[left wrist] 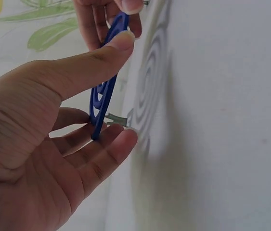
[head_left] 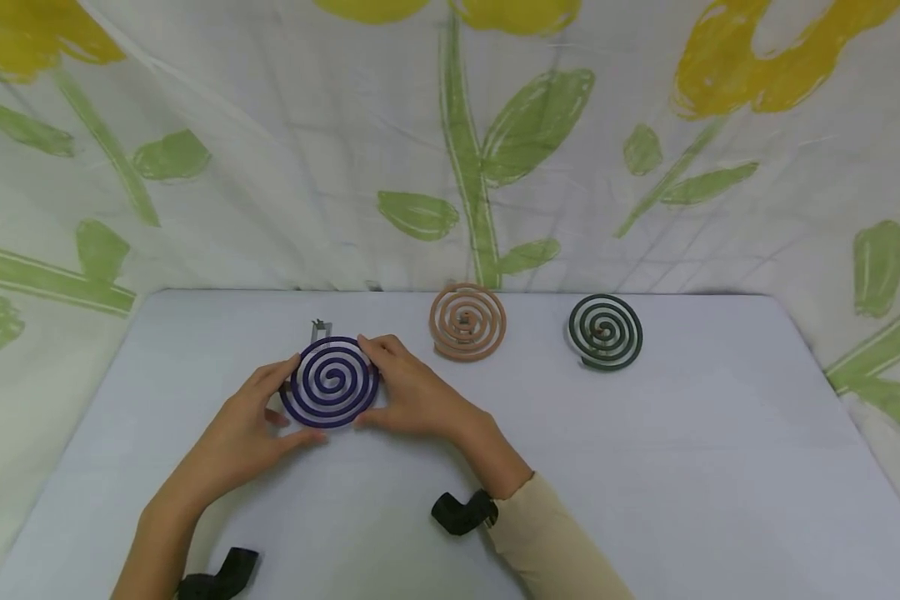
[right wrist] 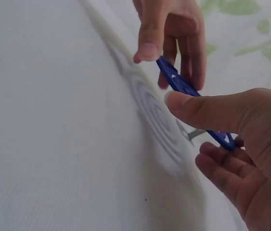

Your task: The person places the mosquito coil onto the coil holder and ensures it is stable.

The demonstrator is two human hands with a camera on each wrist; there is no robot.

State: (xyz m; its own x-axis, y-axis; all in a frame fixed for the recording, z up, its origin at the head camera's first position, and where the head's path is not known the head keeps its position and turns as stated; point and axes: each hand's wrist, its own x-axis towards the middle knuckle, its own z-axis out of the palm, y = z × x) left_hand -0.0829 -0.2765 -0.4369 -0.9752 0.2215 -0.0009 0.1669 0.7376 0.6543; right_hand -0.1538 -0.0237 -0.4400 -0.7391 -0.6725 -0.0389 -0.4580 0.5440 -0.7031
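Note:
A dark blue mosquito coil (head_left: 330, 382) is held between both hands over the left part of the table, its spiral facing up. My left hand (head_left: 251, 433) grips its left edge, thumb on one side and fingers on the other. On the opposite edge, my right hand (head_left: 412, 392) pinches it the same way. The coil looks thin and edge-on in the left wrist view, where its spiral shadow falls on the white surface. Just behind it stands a small metal coil stand (head_left: 321, 330), also visible as a metal piece (left wrist: 118, 119) beside the left fingers.
An orange-brown coil (head_left: 468, 322) sits near the table's back edge, right of the hands. Farther right lies a dark green coil (head_left: 605, 332). Behind the white table (head_left: 682, 467) hangs a white cloth (head_left: 292, 167) with yellow flowers and green leaves.

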